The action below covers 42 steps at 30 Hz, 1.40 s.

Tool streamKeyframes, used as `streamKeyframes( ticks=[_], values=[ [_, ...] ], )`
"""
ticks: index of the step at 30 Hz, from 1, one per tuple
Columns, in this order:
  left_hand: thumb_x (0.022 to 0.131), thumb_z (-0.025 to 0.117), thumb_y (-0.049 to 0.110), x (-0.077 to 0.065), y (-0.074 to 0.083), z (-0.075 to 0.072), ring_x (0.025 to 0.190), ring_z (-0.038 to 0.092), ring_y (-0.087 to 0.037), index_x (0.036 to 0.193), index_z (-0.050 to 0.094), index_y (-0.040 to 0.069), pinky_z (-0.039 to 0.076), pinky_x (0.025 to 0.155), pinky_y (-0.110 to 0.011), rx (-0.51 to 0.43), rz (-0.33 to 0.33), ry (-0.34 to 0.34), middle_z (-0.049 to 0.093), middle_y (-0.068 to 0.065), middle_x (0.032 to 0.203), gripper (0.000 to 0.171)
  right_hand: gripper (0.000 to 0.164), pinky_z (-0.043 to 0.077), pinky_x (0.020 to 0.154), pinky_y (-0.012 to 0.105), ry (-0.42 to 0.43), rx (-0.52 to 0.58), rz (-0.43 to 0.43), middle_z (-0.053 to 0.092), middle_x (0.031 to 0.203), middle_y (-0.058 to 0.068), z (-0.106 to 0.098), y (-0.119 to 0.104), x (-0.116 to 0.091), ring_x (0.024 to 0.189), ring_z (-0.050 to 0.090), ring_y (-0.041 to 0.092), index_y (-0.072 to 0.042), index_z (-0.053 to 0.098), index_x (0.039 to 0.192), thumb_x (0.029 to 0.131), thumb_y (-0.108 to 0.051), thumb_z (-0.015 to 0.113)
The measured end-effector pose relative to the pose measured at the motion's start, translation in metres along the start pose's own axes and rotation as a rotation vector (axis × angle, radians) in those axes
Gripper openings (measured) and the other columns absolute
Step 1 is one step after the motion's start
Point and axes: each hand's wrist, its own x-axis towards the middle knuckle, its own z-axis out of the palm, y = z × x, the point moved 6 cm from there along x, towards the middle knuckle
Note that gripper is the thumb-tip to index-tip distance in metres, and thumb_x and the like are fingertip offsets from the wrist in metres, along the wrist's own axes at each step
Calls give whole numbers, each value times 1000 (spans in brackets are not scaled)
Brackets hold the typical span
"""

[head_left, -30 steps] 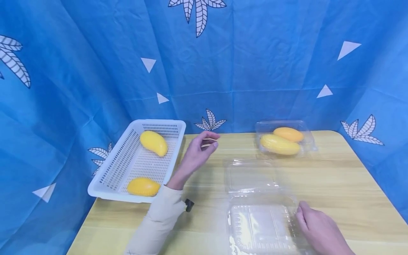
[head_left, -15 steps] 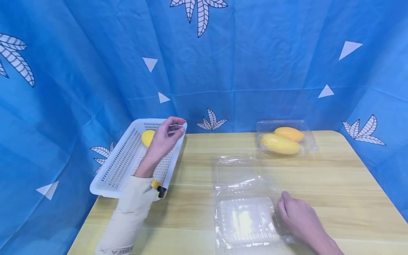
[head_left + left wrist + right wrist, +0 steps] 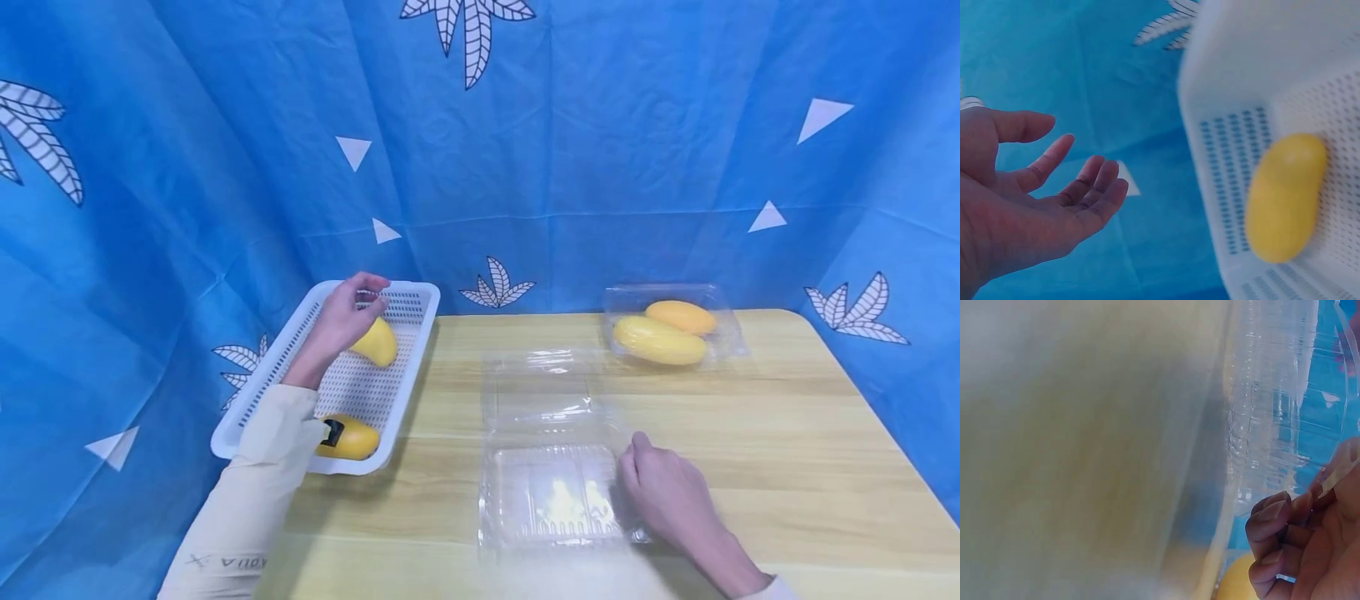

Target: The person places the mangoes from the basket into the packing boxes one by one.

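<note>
A white slotted basket on the left holds a yellow mango and an orange-yellow mango. Over the basket my left hand reaches beside the yellow mango with loosely bent fingers and holds nothing. In the left wrist view that mango lies to the right of the hand. My right hand pinches the right edge of a clear plastic clamshell box, whose lid is folded back away from me. Fingers and thumb meet at its rim in the right wrist view.
Another clear clamshell box, at the back right of the wooden table, contains a yellow mango and an orange one. A blue patterned curtain hangs behind and along both sides.
My left hand has moved left from the middle of the table to over the basket. The right hand has drawn the open clamshell box left and slightly away from me.
</note>
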Motion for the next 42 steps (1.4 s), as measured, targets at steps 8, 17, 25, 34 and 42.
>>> streamKeyframes(
  ticks=[8,17,25,34,42],
  values=[
    [104,54,16,20,-40,16,132,46,-41,143,50,2,41,109,-57,35,-107,-70,46,-26,147,41,31,33,42,31,15,6,-3,38,58,0,2,-2,19,47,37,16,-13,45,78,107,-17,34],
    [104,56,23,37,-73,29,145,31,-43,157,33,2,26,119,-60,-19,-271,-186,31,-26,159,61,32,42,49,37,-18,0,43,46,64,8,6,1,51,56,48,24,-6,51,87,108,-21,32],
    [97,67,28,44,-85,23,144,16,-56,158,30,3,26,115,-67,197,-307,-124,14,-36,158,76,31,41,48,36,-47,18,64,48,67,8,11,1,72,57,48,24,-3,53,93,107,-23,34],
    [85,77,7,46,-102,30,147,14,-52,159,31,7,25,114,-71,390,-255,-277,13,-30,162,88,31,46,52,40,-58,48,87,52,71,11,12,-3,85,60,52,28,-2,54,96,107,-23,35],
    [75,75,-8,49,-110,31,148,15,-49,160,32,9,26,113,-72,491,-215,-323,16,-27,163,96,32,50,58,47,-40,47,102,54,72,14,14,-4,89,64,55,31,0,56,99,106,-24,35]
  ],
)
